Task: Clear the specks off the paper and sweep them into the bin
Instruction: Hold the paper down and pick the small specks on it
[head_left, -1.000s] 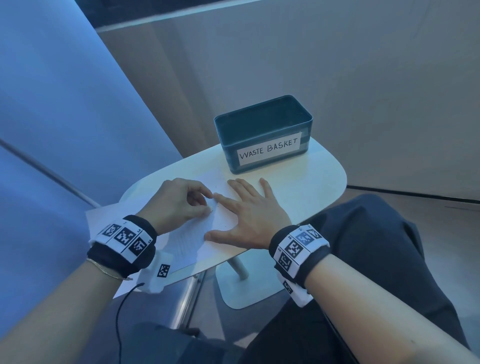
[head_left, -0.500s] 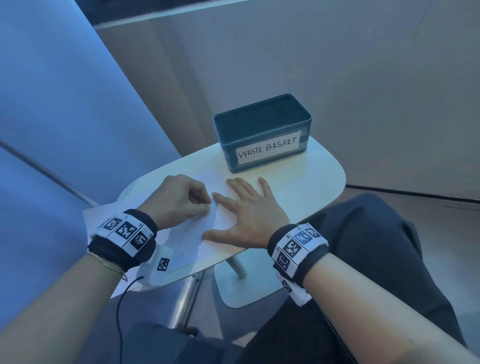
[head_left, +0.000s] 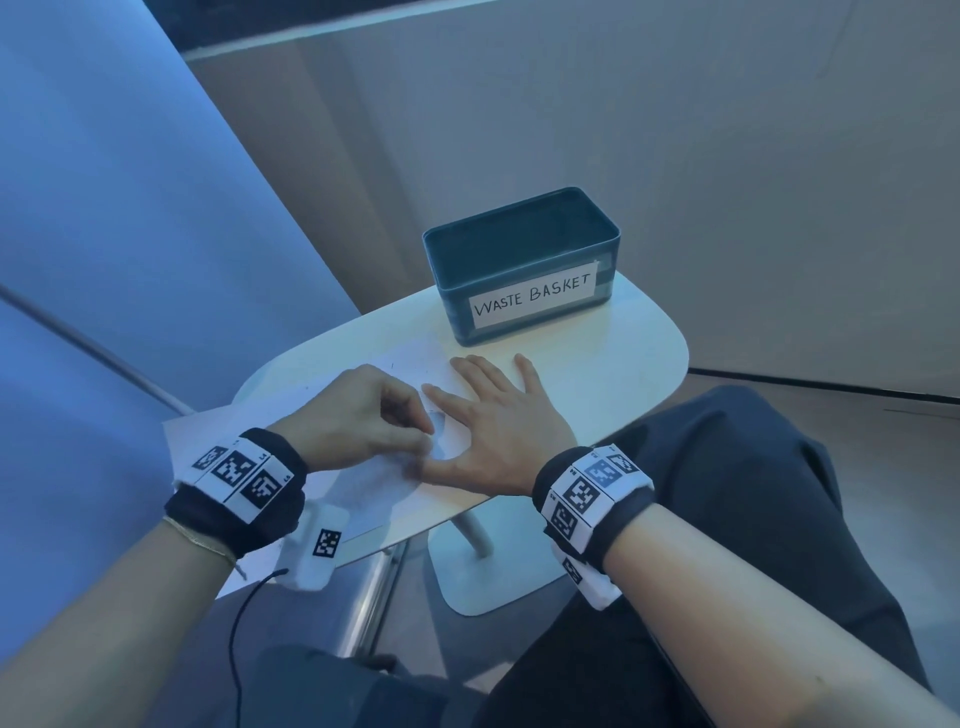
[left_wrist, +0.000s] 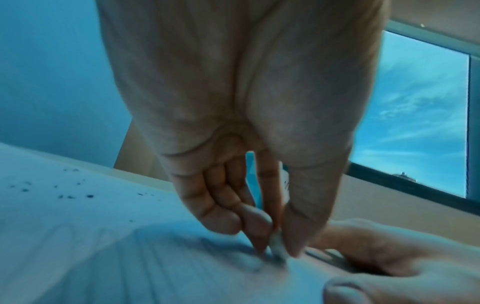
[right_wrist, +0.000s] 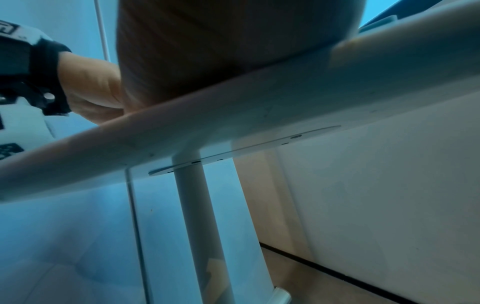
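A white sheet of paper (head_left: 410, 364) lies on the small white table (head_left: 623, 364). Dark specks (left_wrist: 67, 194) are scattered on the paper's far left part in the left wrist view. My left hand (head_left: 427, 437) pinches a small pale block (left_wrist: 277, 247), like an eraser, between thumb and fingertips, with its tip pressed on the paper (left_wrist: 103, 257). My right hand (head_left: 498, 415) lies flat on the sheet with its fingers spread, right beside the left; it also shows as the right hand (left_wrist: 389, 259) in the left wrist view. The dark teal bin (head_left: 519, 260), labelled WASTE BASKET, stands at the table's far end and looks empty.
The table stands on one central post (right_wrist: 197, 216) with a flat base (head_left: 483, 582). A blue wall panel (head_left: 130, 234) lies to the left and a pale wall (head_left: 675, 130) behind. My dark-trousered legs (head_left: 727, 519) are under the near right edge. The paper overhangs the table's left edge.
My left hand has slid a little toward me along the paper, still pinching the small block. The right hand has stayed flat in place.
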